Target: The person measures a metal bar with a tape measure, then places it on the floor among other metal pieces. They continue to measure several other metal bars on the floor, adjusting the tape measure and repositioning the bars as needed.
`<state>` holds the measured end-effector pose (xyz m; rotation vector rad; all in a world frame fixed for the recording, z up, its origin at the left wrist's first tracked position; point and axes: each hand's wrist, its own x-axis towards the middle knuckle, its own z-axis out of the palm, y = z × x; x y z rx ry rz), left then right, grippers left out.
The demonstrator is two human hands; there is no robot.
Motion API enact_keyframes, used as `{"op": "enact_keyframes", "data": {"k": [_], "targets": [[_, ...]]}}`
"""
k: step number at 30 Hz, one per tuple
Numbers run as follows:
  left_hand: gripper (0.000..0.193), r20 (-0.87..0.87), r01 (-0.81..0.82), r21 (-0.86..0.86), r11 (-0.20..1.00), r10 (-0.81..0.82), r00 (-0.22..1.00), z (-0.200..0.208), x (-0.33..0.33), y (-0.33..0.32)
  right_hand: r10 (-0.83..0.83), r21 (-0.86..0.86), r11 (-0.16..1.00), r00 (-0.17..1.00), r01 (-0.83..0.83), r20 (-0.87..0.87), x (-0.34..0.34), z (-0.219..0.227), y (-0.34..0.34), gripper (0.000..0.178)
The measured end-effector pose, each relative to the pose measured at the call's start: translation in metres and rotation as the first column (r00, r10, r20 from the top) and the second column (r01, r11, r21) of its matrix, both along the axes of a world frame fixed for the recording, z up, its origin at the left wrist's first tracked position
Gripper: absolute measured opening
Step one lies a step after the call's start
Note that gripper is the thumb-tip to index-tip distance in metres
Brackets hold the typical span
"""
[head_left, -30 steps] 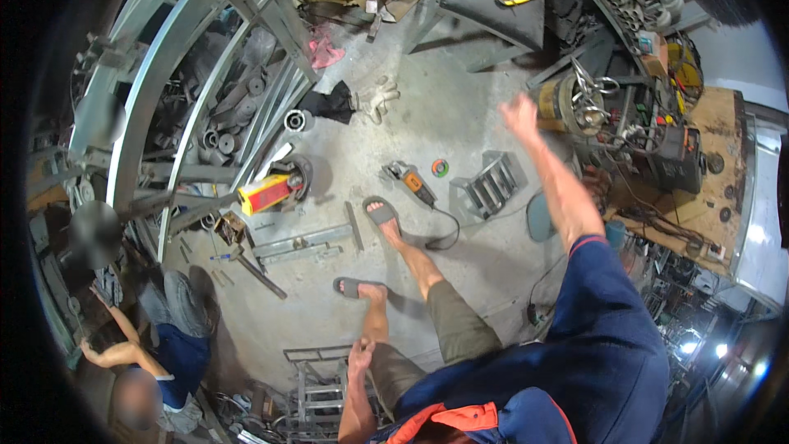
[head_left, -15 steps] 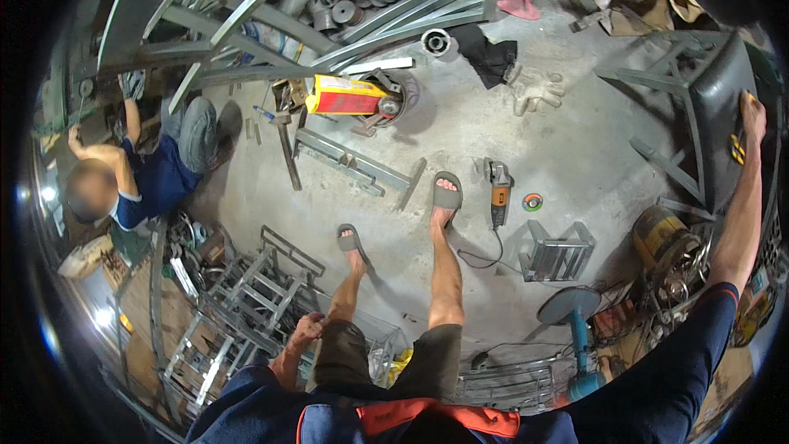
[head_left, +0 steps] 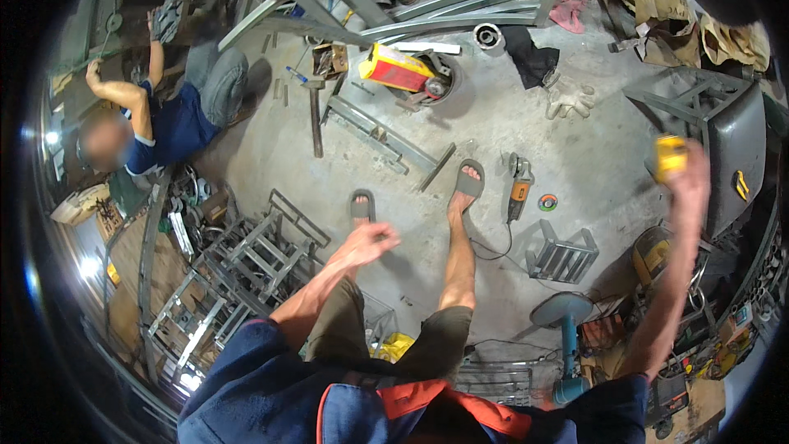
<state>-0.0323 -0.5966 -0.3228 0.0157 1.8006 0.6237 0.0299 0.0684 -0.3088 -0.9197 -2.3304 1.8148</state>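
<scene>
My right hand (head_left: 690, 177) is raised at the right, closed around a boxy yellow tape measure (head_left: 671, 157), both slightly blurred. Just beyond it stands a dark metal-framed piece (head_left: 731, 144) with a smooth grey panel. On that panel lies a small yellow-and-black tool (head_left: 742, 186), apart from my hand. My left hand (head_left: 366, 245) hangs in front of my left leg, fingers loosely bent and partly spread, with nothing visible in it. An orange-and-black angle grinder (head_left: 519, 190) lies on the floor between my hands, beside a small round disc (head_left: 547, 202).
A small metal stool frame (head_left: 562, 253) and a teal stand with a round top (head_left: 562, 309) are at the right. Welded frames (head_left: 255, 255) crowd the left. A cut-off machine (head_left: 411, 72), gloves (head_left: 569, 95) and steel bars lie ahead. Another person (head_left: 177, 127) works at far left.
My right hand has come away from the grey panel, inward, with the yellow tape measure. My left hand has lifted off my knee and moved forward and right. The view has shifted slightly.
</scene>
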Motion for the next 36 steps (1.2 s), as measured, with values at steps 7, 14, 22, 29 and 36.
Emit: {"op": "enact_keyframes", "data": {"k": [7,14,22,29,36], "targets": [[0.034,0.408,-0.629,0.28,0.725,0.504,0.762,0.039,-0.047,0.056,0.41,-0.501,0.814,0.901,-0.292,0.141,-0.016,0.023,-0.385,0.09],[0.032,0.451,-0.545,0.268,0.795,0.396,0.8,-0.01,-0.073,-0.081,0.419,-0.285,0.884,0.899,-0.371,0.129,-0.03,0.01,-0.549,0.081],[0.011,0.296,-0.541,0.46,0.704,0.453,0.841,-0.145,-0.15,-0.175,0.572,-0.003,0.819,0.816,-0.574,0.081,-0.065,-0.098,-0.619,0.076],[0.014,0.111,-0.678,0.379,0.63,0.696,0.709,-0.325,-0.254,-0.224,0.577,0.14,0.705,0.677,-0.695,0.457,-0.022,-0.28,-0.548,0.062],[0.029,-0.266,-0.391,0.39,0.834,0.508,0.819,-0.438,-0.284,-0.179,0.523,0.156,0.739,0.704,-0.656,0.481,-0.018,-0.392,-0.508,0.057]]}}
